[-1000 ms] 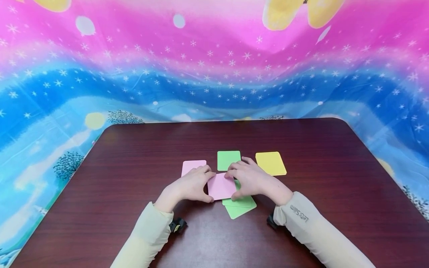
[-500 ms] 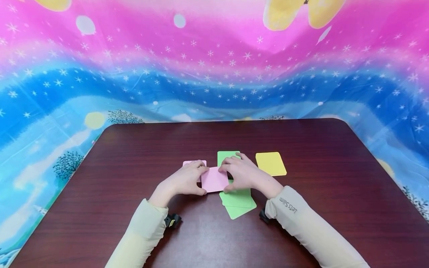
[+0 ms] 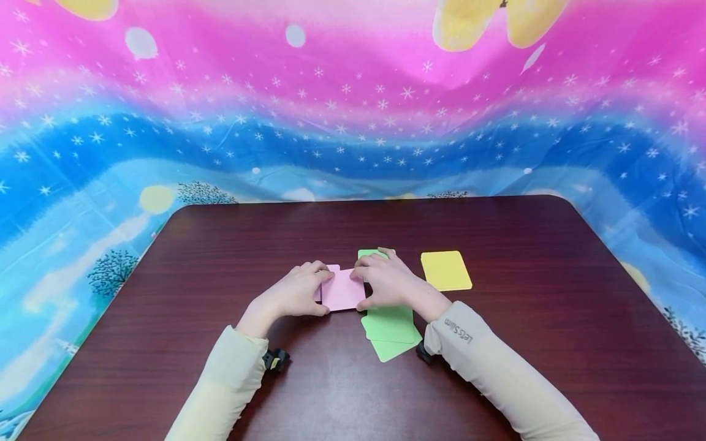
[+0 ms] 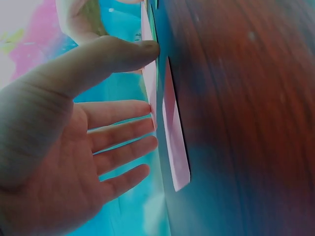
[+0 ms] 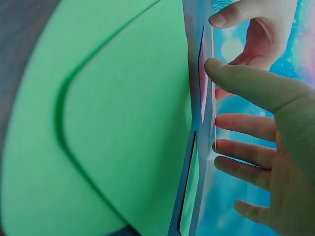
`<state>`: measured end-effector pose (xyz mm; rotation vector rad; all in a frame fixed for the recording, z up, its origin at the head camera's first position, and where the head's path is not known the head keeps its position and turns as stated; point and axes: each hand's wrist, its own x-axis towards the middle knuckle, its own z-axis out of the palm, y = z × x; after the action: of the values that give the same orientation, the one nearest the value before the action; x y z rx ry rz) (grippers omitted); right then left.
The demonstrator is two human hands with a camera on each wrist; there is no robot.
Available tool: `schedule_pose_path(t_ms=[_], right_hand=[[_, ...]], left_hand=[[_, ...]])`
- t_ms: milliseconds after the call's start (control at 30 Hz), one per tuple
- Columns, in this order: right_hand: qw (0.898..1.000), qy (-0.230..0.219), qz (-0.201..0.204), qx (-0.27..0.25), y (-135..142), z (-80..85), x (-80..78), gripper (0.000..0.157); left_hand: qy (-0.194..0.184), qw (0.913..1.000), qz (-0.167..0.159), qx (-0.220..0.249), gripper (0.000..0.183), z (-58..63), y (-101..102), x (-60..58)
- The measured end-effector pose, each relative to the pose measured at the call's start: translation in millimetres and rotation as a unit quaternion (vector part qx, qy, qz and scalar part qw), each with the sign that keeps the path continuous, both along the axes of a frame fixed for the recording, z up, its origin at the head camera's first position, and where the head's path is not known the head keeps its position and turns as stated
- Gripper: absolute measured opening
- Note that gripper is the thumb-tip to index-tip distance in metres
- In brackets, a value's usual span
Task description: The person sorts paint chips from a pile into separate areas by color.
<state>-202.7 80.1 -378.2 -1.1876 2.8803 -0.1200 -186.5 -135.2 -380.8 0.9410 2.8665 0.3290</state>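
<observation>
A square pink card (image 3: 343, 291) with rounded corners is held between my two hands, raised over the table. My left hand (image 3: 292, 291) grips its left side, thumb at the near corner and fingertips at the far one. My right hand (image 3: 394, 282) grips the right side in the same way. Another pink card (image 4: 177, 147) lies on the table below, seen in the left wrist view; in the head view the held card and left hand cover most of it. Green cards (image 5: 123, 108) lie overlapping and askew under my right wrist.
A green card (image 3: 366, 253) lies farther back, partly hidden by my right hand. To the right sits a neat yellow card stack (image 3: 447, 269). The dark wooden table (image 3: 353, 398) has a colourful printed cloth (image 3: 353, 92) hanging behind it.
Both hands have moved left and slightly away with the pink card, from over the loose green cards to partly over the pink card on the table. More of the green cards shows.
</observation>
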Motion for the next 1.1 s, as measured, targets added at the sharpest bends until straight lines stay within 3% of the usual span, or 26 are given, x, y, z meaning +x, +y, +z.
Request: schedule_pose_path(t_ms=[633,1100], right_hand=[[1.0,0.005,-0.024,0.011,-20.4,-5.0,-11.2,0.054],[0.999,-0.005,-0.038,0.019,-35.5,-9.2,-15.8,0.054]], left_hand=[[-0.012,0.9996,0.026,-0.003,0.057,0.0,-10.4,-10.4],[-0.009,0.9995,0.019,-0.023,0.057,1.5,-19.8,-17.5]])
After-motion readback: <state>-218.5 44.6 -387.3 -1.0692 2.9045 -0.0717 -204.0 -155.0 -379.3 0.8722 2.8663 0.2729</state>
